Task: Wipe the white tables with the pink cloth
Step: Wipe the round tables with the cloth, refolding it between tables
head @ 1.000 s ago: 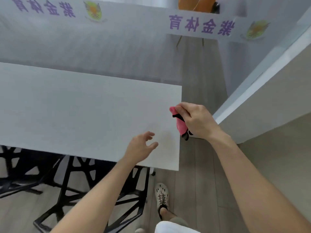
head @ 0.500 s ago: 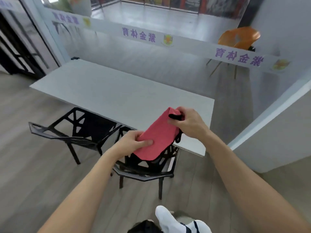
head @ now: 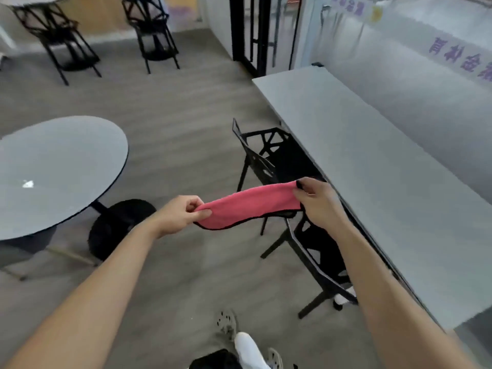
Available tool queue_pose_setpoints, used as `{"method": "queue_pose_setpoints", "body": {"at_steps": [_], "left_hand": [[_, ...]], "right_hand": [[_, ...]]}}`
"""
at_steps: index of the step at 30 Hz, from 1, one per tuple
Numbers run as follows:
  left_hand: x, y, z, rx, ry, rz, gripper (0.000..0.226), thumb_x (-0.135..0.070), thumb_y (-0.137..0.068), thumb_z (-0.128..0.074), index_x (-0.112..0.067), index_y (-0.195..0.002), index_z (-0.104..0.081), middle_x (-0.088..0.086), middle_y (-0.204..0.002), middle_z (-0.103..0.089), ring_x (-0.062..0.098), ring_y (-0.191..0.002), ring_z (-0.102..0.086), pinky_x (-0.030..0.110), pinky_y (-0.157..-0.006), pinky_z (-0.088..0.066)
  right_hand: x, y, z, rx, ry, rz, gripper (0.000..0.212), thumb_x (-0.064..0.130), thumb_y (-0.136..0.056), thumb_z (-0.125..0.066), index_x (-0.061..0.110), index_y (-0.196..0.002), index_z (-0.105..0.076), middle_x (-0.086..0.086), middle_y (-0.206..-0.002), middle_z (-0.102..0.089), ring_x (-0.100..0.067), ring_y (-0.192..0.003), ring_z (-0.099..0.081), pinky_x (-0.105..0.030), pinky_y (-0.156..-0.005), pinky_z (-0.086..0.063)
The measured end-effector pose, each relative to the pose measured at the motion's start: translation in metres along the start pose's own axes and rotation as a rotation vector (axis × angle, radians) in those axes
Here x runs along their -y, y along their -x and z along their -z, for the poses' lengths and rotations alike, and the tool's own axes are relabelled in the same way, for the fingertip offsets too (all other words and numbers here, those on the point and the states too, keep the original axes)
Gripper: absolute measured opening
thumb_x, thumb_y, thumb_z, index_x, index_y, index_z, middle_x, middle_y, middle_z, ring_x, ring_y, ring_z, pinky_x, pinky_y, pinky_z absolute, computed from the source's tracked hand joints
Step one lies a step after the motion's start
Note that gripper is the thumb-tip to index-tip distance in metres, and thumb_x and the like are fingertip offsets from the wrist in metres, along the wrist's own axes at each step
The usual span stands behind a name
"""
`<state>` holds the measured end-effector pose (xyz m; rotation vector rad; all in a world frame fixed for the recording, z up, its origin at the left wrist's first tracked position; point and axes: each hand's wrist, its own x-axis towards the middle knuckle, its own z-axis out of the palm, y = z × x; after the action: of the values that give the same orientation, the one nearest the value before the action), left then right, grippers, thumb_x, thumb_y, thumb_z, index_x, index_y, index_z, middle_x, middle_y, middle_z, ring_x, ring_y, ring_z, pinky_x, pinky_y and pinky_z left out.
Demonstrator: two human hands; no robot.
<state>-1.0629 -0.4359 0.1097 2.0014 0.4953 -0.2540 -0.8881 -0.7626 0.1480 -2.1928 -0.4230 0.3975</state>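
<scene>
I hold the pink cloth [head: 250,206] stretched in the air between my two hands, well above the grey floor [head: 170,123] and touching neither table. My left hand [head: 181,215] pinches the cloth's left end between thumb and curled fingers. My right hand [head: 318,202] grips the right end, fingers curled over the top edge where a bit of black trim shows. The cloth sags slightly in the middle, and a thin black border runs along its lower edge.

To my right stands the long white table [head: 386,187], running away from me beside a frosted glass wall [head: 426,83] with purple lettering [head: 458,59]. My right hand is just beside the table's near edge but is not over it. Two black chairs are tucked against that side: one [head: 269,153] beyond the cloth, the other [head: 322,257] below my right forearm.

To my left is a round white table [head: 66,161] with a dark rim, standing on a round black base [head: 117,225]. A small white speck [head: 28,184] lies on its top. My left hand is apart from it.

Farther back, two more black chairs [head: 56,35] [head: 154,35] stand by another table's edge, and a black door frame [head: 247,33] rises near the long table's far end. My shoe [head: 226,322] shows on the floor below.
</scene>
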Motion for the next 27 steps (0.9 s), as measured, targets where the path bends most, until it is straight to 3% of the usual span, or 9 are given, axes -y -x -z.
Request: {"method": "queue_pose_setpoints", "body": {"at_steps": [4,7,9,12,16,18,20,24,27], "left_hand": [[0.079,0.063,0.061,-0.296,0.191,0.126,0.022,-0.028,-0.093,-0.084,-0.009,-0.099,-0.076,-0.002,-0.085,-0.078,0.011,-0.084,-0.069,0.022,-0.077,-0.054],[0.138,0.098,0.1,-0.468,0.246,0.253,0.026,-0.028,-0.085,-0.093,-0.01,-0.094,-0.077,0.011,-0.089,-0.081,0.02,-0.082,-0.073,0.039,-0.078,-0.061],[0.172,0.113,0.126,-0.591,0.252,0.296,0.027,-0.032,-0.081,-0.096,-0.015,-0.091,-0.078,0.006,-0.086,-0.081,0.02,-0.081,-0.076,0.045,-0.078,-0.064],[0.196,0.129,0.161,-0.72,0.273,0.308,0.024,-0.032,-0.082,-0.096,-0.019,-0.093,-0.08,-0.001,-0.086,-0.081,0.013,-0.082,-0.077,0.035,-0.067,-0.066],[0.216,0.136,0.213,-0.765,0.398,0.298,0.023,-0.034,-0.091,-0.088,-0.018,-0.105,-0.079,0.004,-0.097,-0.081,0.021,-0.091,-0.079,0.036,-0.071,-0.068],[0.222,0.136,0.238,-0.762,0.456,0.272,0.037,-0.054,-0.089,-0.085,-0.024,-0.109,-0.079,0.001,-0.101,-0.082,0.022,-0.094,-0.079,0.042,-0.079,-0.067],[0.224,0.134,0.257,-0.735,0.556,0.253,0.049,-0.068,-0.085,-0.081,-0.027,-0.112,-0.079,-0.003,-0.103,-0.083,0.021,-0.096,-0.081,0.034,-0.076,-0.062],[0.24,0.124,0.301,-0.79,0.433,0.236,0.044,-0.062,-0.082,-0.084,-0.03,-0.111,-0.077,-0.012,-0.09,-0.079,0.009,-0.08,-0.074,0.029,-0.071,-0.057],[0.269,0.11,0.342,-0.784,0.31,0.244,0.02,-0.045,-0.093,-0.075,-0.033,-0.109,-0.076,-0.013,-0.089,-0.078,0.01,-0.082,-0.073,0.04,-0.078,-0.059]], "right_hand": [[0.065,-0.02,-0.096,0.146,0.012,0.063,0.017,0.025,-0.104,-0.068,0.024,-0.118,-0.077,0.007,-0.1,-0.079,-0.015,-0.097,-0.072,-0.031,-0.077,-0.055],[0.12,-0.032,-0.173,0.287,0.064,0.09,0.022,0.026,-0.101,-0.073,0.032,-0.122,-0.077,0.012,-0.105,-0.077,-0.016,-0.097,-0.075,-0.036,-0.079,-0.063],[0.153,-0.038,-0.226,0.312,0.05,0.106,0.019,0.027,-0.097,-0.076,0.032,-0.115,-0.081,0.011,-0.101,-0.078,-0.015,-0.089,-0.075,-0.04,-0.083,-0.065],[0.202,-0.035,-0.301,0.39,0.073,0.142,0.015,0.027,-0.092,-0.079,0.03,-0.106,-0.083,0.011,-0.091,-0.077,-0.016,-0.082,-0.076,-0.042,-0.083,-0.065],[0.265,-0.028,-0.392,0.487,0.049,0.211,0.017,0.026,-0.087,-0.082,0.029,-0.103,-0.084,0.009,-0.081,-0.077,-0.011,-0.078,-0.073,-0.03,-0.071,-0.059],[0.293,-0.023,-0.43,0.526,0.015,0.258,0.015,0.028,-0.086,-0.083,0.028,-0.101,-0.083,0.01,-0.079,-0.076,-0.006,-0.075,-0.07,-0.024,-0.065,-0.052],[0.315,-0.021,-0.462,0.625,0.015,0.317,0.017,0.027,-0.09,-0.081,0.027,-0.107,-0.081,0.011,-0.088,-0.078,-0.006,-0.082,-0.07,-0.022,-0.068,-0.05],[0.351,-0.038,-0.509,0.944,0.106,0.448,0.042,0.012,-0.097,-0.053,0.031,-0.128,-0.074,0.01,-0.108,-0.08,-0.008,-0.089,-0.07,-0.02,-0.074,-0.05],[0.361,-0.078,-0.541,0.936,0.079,0.397,0.044,0.01,-0.097,-0.052,0.036,-0.126,-0.075,0.017,-0.11,-0.08,-0.003,-0.09,-0.075,-0.026,-0.086,-0.06]]}}
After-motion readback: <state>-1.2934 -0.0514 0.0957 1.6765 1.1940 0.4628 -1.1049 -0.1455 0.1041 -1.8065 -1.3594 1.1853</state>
